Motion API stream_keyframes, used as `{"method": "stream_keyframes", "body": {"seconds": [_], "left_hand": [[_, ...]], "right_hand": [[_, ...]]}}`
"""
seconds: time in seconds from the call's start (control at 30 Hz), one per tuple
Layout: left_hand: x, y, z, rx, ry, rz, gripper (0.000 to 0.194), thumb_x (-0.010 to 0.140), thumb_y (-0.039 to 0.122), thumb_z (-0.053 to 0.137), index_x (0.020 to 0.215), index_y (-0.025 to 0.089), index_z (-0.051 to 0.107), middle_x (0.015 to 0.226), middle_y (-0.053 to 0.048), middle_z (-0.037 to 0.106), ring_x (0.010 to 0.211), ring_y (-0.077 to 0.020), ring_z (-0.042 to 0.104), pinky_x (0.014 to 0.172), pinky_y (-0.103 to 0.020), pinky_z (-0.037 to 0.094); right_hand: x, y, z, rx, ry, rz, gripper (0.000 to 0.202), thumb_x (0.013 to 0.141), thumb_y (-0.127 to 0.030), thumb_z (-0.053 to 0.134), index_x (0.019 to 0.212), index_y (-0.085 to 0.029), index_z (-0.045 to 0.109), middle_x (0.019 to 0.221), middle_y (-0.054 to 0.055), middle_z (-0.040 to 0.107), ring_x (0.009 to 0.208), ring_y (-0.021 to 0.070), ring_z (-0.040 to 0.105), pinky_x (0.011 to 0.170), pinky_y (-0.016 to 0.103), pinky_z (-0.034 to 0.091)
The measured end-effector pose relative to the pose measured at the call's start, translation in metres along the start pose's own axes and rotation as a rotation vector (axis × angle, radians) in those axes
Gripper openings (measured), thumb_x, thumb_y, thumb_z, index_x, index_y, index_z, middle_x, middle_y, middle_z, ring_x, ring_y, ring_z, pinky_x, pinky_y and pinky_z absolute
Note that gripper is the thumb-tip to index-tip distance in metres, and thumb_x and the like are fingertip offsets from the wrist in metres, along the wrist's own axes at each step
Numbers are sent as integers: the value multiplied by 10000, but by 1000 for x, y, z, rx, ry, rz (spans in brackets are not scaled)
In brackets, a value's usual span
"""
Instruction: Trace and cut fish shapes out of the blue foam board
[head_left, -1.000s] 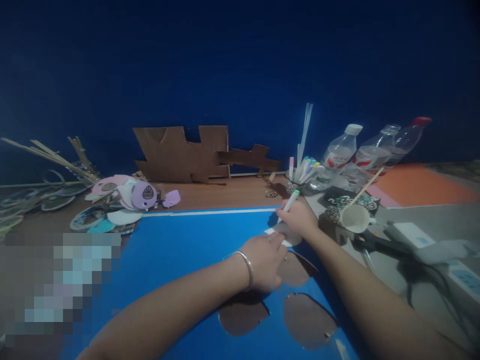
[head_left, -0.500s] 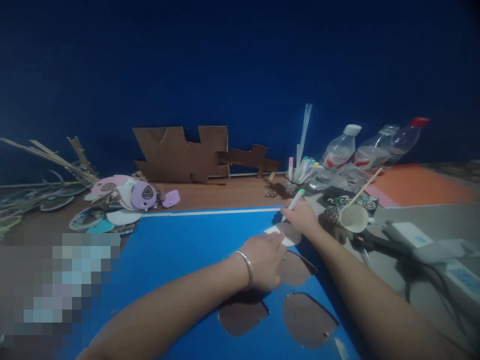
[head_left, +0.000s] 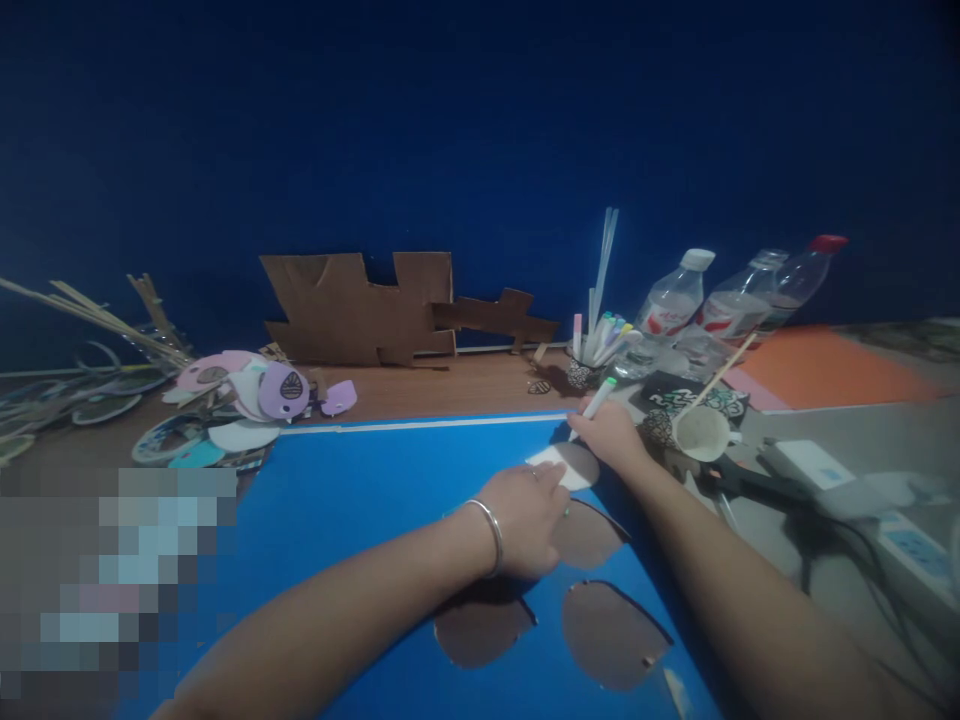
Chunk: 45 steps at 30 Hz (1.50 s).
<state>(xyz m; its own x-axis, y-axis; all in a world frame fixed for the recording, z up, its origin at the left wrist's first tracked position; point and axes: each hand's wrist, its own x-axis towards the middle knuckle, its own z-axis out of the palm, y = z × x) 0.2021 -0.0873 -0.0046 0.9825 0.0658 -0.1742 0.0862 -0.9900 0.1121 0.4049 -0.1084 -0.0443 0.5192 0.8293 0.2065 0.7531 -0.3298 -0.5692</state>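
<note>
Near the top right of the blue sheet point(head_left: 390, 510), right of the frame's centre, a small white rounded piece point(head_left: 579, 465) is laid flat. It is held down by the left hand point(head_left: 529, 520), whose fingers are extended rather than curled; nothing appears to be gripped in it, though the underside of the palm is hidden. In the right hand point(head_left: 611, 437) a white marker point(head_left: 598, 400) with a green end is pinched between closed fingers, its writing end pointed down at the sheet beside the upper right edge of the white piece. Whether the tip is touching cannot be made out.

As to progress, three rounded shapes seem to have been cut already: brown is seen through a lower left opening point(head_left: 486, 632), a lower right opening point(head_left: 615, 635) and an upper opening point(head_left: 592, 535), the last just below the white piece. At the white piece, marking appears to be under way, but no drawn line can be distinguished, so how much of its edge has been followed cannot be judged. No opening is seen where the marker is pointed, and the broad upper left part of the sheet is uncut.

At the left of the frame, finished-looking purple and white cutouts point(head_left: 285, 390) are heaped; more markers point(head_left: 611, 340) are kept in a patterned cup point(head_left: 580, 374) at the right.
</note>
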Motion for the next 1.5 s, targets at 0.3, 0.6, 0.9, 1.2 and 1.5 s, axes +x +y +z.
{"method": "stream_keyframes", "body": {"seconds": [0.3, 0.6, 0.9, 1.2, 1.5], "left_hand": [[1, 0, 1, 20, 25, -5, 585, 724, 361, 471, 1227, 62, 475, 1412, -210, 351, 1248, -320, 395, 943, -411, 402], [1, 2, -10, 30, -6, -36, 538, 719, 346, 475, 1191, 92, 509, 1409, -187, 370, 1167, -325, 480, 905, -417, 435], [4, -4, -10, 4, 16, -18, 499, 709, 315, 487, 1164, 111, 506, 1319, -162, 478, 1131, -298, 501, 852, -382, 463], [6, -10, -19, -20, -41, -47, 337, 713, 157, 519, 1045, 181, 468, 1028, -125, 619, 902, -265, 599, 696, -347, 479], [24, -20, -31, -20, -98, -104, 330, 698, 122, 488, 1019, 197, 483, 927, -83, 645, 823, -248, 605, 628, -306, 446]], "right_hand": [[-6, 2, -6, -59, 17, 59, 176, 710, -314, 489, 571, -206, 502, 568, 21, 557, 596, 178, 526, 549, 260, 314], [-10, -3, -16, -135, -13, 101, 116, 668, -255, 481, 607, -188, 553, 600, 60, 573, 611, 193, 532, 557, 272, 314], [-15, -18, -38, -71, 160, 133, 197, 744, -311, 450, 582, -206, 487, 538, 21, 510, 551, 165, 468, 539, 265, 321], [-75, -35, -62, 417, 361, 47, 296, 830, -325, 391, 552, -223, 412, 452, -27, 431, 448, 137, 445, 458, 257, 332], [-111, -23, -51, 132, 187, -481, 250, 808, -238, 384, 601, -213, 522, 533, 6, 563, 489, 145, 525, 486, 265, 388]]}}
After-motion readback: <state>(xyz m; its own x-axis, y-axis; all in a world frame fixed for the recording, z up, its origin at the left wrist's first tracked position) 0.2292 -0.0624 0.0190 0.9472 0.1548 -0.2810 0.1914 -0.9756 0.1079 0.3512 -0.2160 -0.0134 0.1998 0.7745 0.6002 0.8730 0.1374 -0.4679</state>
